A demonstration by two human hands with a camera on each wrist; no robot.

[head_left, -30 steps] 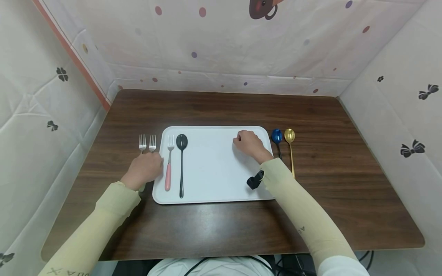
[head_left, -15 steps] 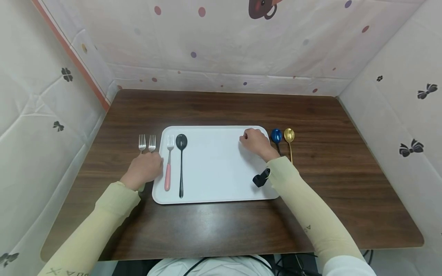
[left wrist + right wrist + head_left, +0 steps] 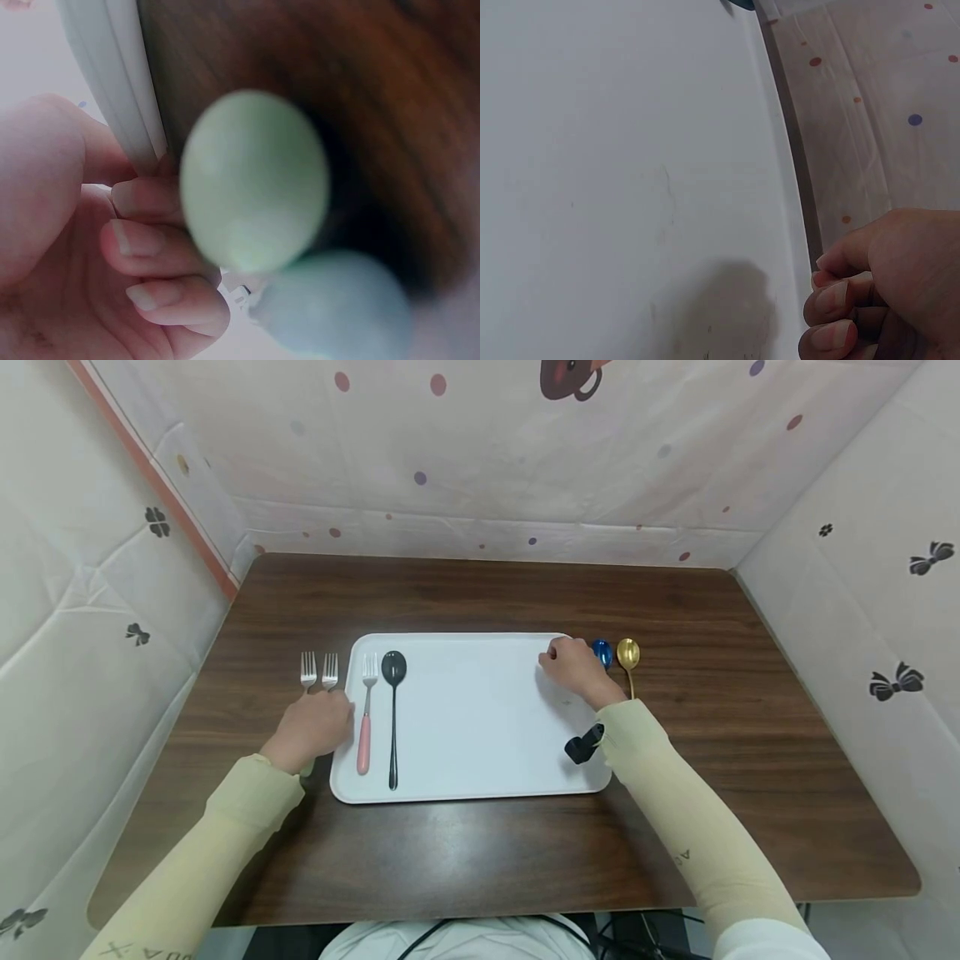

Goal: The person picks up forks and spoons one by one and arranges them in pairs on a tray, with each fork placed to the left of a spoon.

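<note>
A white tray (image 3: 480, 718) lies on the table. My left hand (image 3: 313, 725) pinches its left rim; in the left wrist view the thumb and curled fingers (image 3: 161, 247) meet there. Two forks, the left fork (image 3: 308, 669) and the right fork (image 3: 331, 671), poke out beyond that hand, which hides their middles. Blurred in the left wrist view are a green handle end (image 3: 255, 180) and a pale blue handle end (image 3: 337, 307). My right hand (image 3: 579, 670), fingers loosely curled and seemingly holding nothing, hovers over the tray's right side. A blue spoon (image 3: 602, 652) is partly hidden behind it.
On the tray's left lie a pink-handled fork (image 3: 365, 727) and a black spoon (image 3: 393, 693). A gold spoon (image 3: 628, 654) lies right of the tray. The wooden table (image 3: 480, 593) is enclosed by patterned white curtains (image 3: 480, 468).
My right hand has shifted steadily to the right over the tray, covering part of the blue spoon. The left hand and tray have stayed put.
</note>
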